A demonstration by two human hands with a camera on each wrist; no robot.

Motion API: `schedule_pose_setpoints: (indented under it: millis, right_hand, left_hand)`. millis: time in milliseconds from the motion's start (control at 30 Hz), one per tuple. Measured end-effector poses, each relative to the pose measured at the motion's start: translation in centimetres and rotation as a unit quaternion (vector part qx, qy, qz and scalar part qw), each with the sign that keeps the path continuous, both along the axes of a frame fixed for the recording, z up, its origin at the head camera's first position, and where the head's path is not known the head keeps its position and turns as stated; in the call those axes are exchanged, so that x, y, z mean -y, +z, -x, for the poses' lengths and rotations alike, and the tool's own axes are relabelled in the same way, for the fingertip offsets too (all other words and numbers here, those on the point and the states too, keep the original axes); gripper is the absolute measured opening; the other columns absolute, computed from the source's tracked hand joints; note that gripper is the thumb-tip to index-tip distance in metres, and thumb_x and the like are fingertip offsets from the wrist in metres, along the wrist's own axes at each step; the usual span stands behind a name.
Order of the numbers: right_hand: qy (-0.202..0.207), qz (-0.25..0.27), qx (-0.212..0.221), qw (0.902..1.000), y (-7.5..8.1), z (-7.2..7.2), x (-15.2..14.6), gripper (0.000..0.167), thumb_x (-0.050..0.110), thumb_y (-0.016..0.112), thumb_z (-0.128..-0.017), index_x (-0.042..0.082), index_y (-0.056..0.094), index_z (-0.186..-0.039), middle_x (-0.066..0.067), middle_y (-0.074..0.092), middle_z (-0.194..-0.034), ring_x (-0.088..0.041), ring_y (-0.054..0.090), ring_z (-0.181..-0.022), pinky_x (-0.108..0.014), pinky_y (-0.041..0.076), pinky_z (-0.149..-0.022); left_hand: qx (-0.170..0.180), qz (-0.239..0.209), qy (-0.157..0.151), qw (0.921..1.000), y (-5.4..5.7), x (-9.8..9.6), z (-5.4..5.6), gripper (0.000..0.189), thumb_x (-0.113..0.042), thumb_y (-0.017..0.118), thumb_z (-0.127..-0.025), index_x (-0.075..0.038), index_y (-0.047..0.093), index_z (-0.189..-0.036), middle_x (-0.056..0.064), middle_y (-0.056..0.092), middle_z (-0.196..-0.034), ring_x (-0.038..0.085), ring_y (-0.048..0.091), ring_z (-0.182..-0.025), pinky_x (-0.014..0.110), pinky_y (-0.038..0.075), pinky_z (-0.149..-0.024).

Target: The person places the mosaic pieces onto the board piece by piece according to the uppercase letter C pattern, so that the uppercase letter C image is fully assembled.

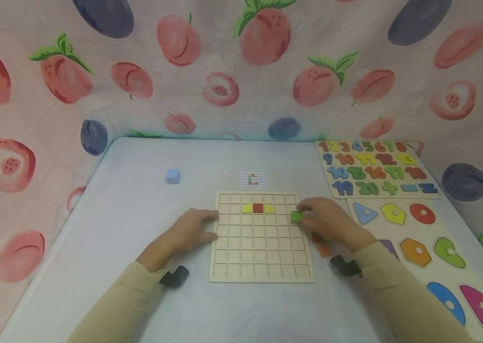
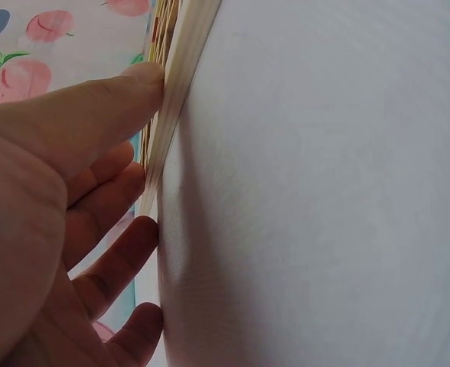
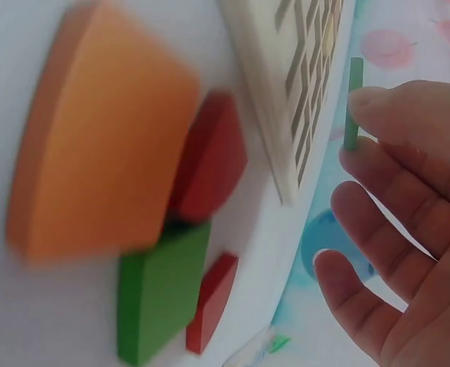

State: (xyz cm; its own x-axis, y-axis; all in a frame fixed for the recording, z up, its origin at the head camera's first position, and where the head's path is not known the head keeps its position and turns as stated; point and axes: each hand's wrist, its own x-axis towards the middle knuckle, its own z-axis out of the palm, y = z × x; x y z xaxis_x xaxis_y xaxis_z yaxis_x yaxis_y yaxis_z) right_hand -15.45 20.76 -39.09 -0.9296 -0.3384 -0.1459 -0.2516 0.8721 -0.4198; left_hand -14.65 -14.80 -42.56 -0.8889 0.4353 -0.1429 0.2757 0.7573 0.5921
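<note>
Blue cube (image 1: 173,176) is sitting alone on the worktop (image 1: 138,295), far left of the work. Left hand (image 1: 190,233) is resting at the left edge of the grid board (image 1: 261,271), fingers loosely spread and holding nothing; the left wrist view is showing the thumb (image 2: 110,99) pressing against that edge. On the board, a red tile (image 1: 258,207) is lying in the second row between two yellow tiles (image 1: 247,208), touching both. A small card (image 1: 252,180) is lying just beyond the board's far edge. Right hand (image 1: 327,220) is hovering at the board's right edge, its grip pinching a green tile (image 1: 296,216) between thumb and fingertip. Loose pieces (image 3: 102,153), orange, red and green, are lying beneath that hand, just beside the board. Number puzzle (image 1: 374,167) and shape puzzle (image 1: 427,252) are lying at the far right.
</note>
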Motion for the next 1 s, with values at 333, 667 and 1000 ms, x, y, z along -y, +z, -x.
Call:
schedule_pose_setpoints:
  millis: [333,667,1000]
  right_hand:
    - [0.025,-0.005,-0.014,0.9996,-0.4,0.2,2.4,0.030,0.023,0.070,-0.093,0.005,0.071,-0.117,-0.009,0.069,-0.117,-0.032,0.060,-0.116,-0.050,0.047,-0.102]
    - [0.047,-0.009,-0.008,0.9988,-0.8,0.9,4.5,0.029,0.020,0.069,-0.092,0.006,0.072,-0.117,-0.007,0.070,-0.115,-0.029,0.061,-0.112,-0.047,0.049,-0.099]
    - [0.083,-0.005,-0.018,0.9964,-0.3,1.0,7.0,0.026,0.017,0.068,-0.090,0.008,0.072,-0.114,-0.002,0.071,-0.109,-0.023,0.062,-0.104,-0.042,0.051,-0.096]
  left_hand:
    - [-0.001,-0.002,-0.002,1.0000,0.0,0.0,0.0,0.054,-0.018,0.077,-0.089,-0.001,0.059,-0.137,0.014,0.057,-0.141,0.035,0.044,-0.136,0.047,0.033,-0.115]
    - [0.001,-0.005,-0.002,1.0000,-0.2,0.1,0.0,0.054,-0.018,0.077,-0.089,-0.001,0.059,-0.137,0.013,0.056,-0.142,0.035,0.043,-0.137,0.047,0.032,-0.116]
    - [0.002,-0.006,0.000,1.0000,-0.2,0.1,0.1,0.053,-0.017,0.076,-0.089,-0.002,0.059,-0.137,0.013,0.056,-0.142,0.034,0.043,-0.138,0.046,0.031,-0.116]
